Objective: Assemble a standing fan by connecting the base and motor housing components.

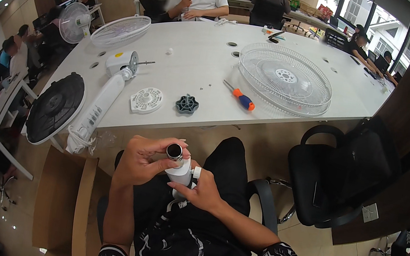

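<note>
Over my lap I hold a white fan pole (179, 175), whose open metal tube end points up toward me. The fingers and thumb of my left hand (141, 159) close around the metal tube (174, 151) near its top. Lower down, my right hand (203, 192) grips the white collar, its thumb beside a small white side knob (197, 172). The pole's lower end is hidden by my hands and dark shirt. On the table edge beyond lie a dark grey star-shaped knob (187, 104) and a white slotted disc (146, 100).
A white fan motor housing with its neck (108, 93) lies at the left, beside a black round base (57, 106). Wire grilles (258, 66) and an orange-blue screwdriver (246, 101) rest on the table (185, 54). A cardboard box (57, 201) and black chair (337, 177) flank me; people sit beyond.
</note>
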The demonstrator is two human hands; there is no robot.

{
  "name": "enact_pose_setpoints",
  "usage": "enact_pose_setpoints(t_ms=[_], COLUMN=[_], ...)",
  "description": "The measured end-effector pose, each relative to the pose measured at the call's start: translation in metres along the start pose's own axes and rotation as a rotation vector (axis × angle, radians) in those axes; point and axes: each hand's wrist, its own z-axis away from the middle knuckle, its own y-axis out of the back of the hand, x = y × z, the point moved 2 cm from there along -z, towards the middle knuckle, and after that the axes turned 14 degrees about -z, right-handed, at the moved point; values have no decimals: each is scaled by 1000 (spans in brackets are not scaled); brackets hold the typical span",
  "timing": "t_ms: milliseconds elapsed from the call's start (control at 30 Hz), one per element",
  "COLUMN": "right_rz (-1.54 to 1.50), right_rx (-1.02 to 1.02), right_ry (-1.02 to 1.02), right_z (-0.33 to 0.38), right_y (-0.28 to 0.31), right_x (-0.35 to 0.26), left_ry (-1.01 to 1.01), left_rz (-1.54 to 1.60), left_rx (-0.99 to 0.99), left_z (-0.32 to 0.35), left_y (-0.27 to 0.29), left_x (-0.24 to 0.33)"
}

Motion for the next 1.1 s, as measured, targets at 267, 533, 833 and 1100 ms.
enact_pose_setpoints(t_ms=[267, 533, 833, 1100], right_rz=[-31, -133, 71, 74], right_rx=[53, 107, 257, 211], right_ry=[27, 60, 334, -138], right_z=[1, 7, 12, 13], right_y=[0, 4, 19, 12], right_x=[1, 4, -3, -36], left_ry=[106, 88, 14, 32], left_rz=[-56, 97, 286, 289], left_rx=[247, 132, 264, 446], left_z=[7, 9, 21, 31], left_y=[-16, -17, -55, -66], left_x=[15, 3, -26, -24])
